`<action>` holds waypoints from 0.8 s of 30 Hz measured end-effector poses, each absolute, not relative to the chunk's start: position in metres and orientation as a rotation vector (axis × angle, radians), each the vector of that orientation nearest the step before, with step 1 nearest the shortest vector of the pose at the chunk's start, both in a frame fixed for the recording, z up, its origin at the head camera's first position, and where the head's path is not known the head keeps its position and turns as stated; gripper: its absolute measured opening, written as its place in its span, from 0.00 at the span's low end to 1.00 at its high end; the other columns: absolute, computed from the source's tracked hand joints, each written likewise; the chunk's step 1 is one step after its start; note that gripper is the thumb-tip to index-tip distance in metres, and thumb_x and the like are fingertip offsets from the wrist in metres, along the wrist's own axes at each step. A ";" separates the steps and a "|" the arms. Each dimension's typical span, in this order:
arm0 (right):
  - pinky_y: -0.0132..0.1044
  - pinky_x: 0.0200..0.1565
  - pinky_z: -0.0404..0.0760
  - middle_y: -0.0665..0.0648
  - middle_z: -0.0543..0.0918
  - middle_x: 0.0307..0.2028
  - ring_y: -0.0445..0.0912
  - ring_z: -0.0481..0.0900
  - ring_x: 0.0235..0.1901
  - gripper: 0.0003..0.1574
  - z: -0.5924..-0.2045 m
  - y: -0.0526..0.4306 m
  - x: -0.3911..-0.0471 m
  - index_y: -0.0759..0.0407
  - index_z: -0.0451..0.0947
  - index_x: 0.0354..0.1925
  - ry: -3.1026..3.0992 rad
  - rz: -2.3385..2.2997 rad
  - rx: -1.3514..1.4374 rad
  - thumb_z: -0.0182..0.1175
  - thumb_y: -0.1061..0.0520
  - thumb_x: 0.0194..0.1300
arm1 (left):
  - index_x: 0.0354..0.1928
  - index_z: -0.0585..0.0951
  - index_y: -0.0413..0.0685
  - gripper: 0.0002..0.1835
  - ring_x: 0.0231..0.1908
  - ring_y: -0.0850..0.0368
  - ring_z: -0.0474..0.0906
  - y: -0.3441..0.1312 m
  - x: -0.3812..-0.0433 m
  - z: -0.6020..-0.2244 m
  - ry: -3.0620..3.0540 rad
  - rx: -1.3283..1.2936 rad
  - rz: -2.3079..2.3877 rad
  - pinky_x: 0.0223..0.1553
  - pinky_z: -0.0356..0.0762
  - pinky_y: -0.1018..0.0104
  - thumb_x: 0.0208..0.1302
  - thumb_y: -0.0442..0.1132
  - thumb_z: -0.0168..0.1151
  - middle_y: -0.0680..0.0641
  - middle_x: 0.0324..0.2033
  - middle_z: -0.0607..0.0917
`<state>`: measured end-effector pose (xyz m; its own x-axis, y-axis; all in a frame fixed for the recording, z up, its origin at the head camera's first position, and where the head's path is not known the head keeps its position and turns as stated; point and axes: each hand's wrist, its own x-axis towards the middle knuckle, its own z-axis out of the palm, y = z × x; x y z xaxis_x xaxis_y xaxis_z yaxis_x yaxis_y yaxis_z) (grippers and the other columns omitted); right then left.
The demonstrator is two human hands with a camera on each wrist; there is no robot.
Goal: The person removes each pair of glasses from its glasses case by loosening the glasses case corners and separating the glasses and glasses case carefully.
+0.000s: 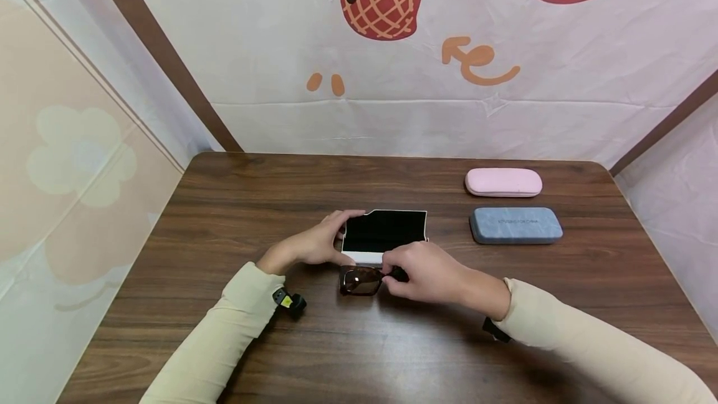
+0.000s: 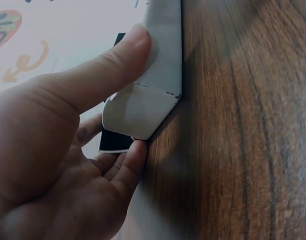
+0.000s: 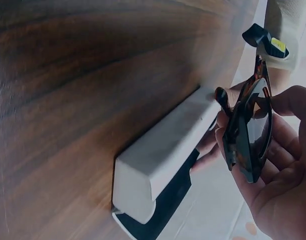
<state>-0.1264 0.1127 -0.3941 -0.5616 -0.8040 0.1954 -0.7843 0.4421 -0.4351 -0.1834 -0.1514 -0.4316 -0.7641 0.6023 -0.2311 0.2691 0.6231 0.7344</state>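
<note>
In the head view a white glasses case with a black lining stands open on the table. My left hand grips its left end; in the left wrist view the thumb lies along the white front of the case, with fingers at the end below. Dark tortoiseshell sunglasses are pinched in my right hand, just in front of the case. The right wrist view shows the sunglasses between thumb and fingers, apart from the table and beside the case.
On the wooden table, to the right, lie a closed blue glasses case and, behind it, a closed pink one. A printed white cloth hangs along the table's back edge.
</note>
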 end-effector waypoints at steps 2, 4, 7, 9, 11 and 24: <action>0.27 0.29 0.71 0.39 0.78 0.26 0.33 0.69 0.24 0.07 -0.397 0.110 -0.125 0.48 0.79 0.29 2.619 -0.743 -1.452 0.67 0.58 0.61 | 0.79 0.56 0.56 0.55 0.53 0.48 0.69 -0.152 -0.183 -0.432 2.379 0.677 0.974 0.57 0.70 0.49 0.55 0.44 0.80 0.42 0.63 0.67; 0.27 0.29 0.73 0.39 0.79 0.27 0.33 0.71 0.24 0.06 -0.400 0.108 -0.123 0.47 0.79 0.29 2.597 -0.726 -1.445 0.67 0.58 0.61 | 0.79 0.55 0.57 0.56 0.53 0.48 0.68 -0.152 -0.183 -0.432 2.371 0.671 0.982 0.57 0.70 0.48 0.54 0.45 0.81 0.42 0.64 0.67; 0.28 0.31 0.74 0.38 0.80 0.27 0.33 0.72 0.25 0.07 -0.404 0.104 -0.121 0.47 0.79 0.28 2.574 -0.706 -1.433 0.67 0.58 0.61 | 0.79 0.55 0.57 0.56 0.53 0.48 0.68 -0.152 -0.184 -0.433 2.363 0.667 0.997 0.56 0.70 0.48 0.54 0.45 0.81 0.42 0.64 0.67; 0.28 0.31 0.74 0.38 0.79 0.27 0.32 0.71 0.25 0.08 -0.406 0.101 -0.120 0.47 0.79 0.28 2.569 -0.695 -1.422 0.67 0.57 0.61 | 0.79 0.55 0.57 0.56 0.53 0.48 0.69 -0.152 -0.184 -0.433 2.358 0.662 1.003 0.55 0.71 0.49 0.54 0.45 0.81 0.43 0.65 0.67; 0.28 0.31 0.74 0.38 0.79 0.26 0.31 0.70 0.25 0.08 -0.409 0.099 -0.119 0.46 0.78 0.27 2.571 -0.682 -1.415 0.68 0.57 0.60 | 0.79 0.54 0.57 0.56 0.53 0.48 0.68 -0.152 -0.184 -0.433 2.358 0.659 1.003 0.55 0.70 0.49 0.54 0.45 0.81 0.43 0.65 0.66; 0.29 0.29 0.72 0.40 0.77 0.22 0.32 0.68 0.23 0.11 -0.420 0.090 -0.116 0.46 0.76 0.25 2.580 -0.648 -1.386 0.68 0.56 0.60 | 0.79 0.55 0.58 0.56 0.54 0.47 0.70 -0.153 -0.184 -0.435 2.357 0.668 1.007 0.58 0.70 0.48 0.54 0.46 0.81 0.43 0.67 0.66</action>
<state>-0.1155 0.0895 -0.4198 -0.5650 -0.8215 0.0771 -0.7604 0.4821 -0.4353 -0.1841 -0.1531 -0.4345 -0.7610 0.6023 -0.2409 0.2423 0.6084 0.7557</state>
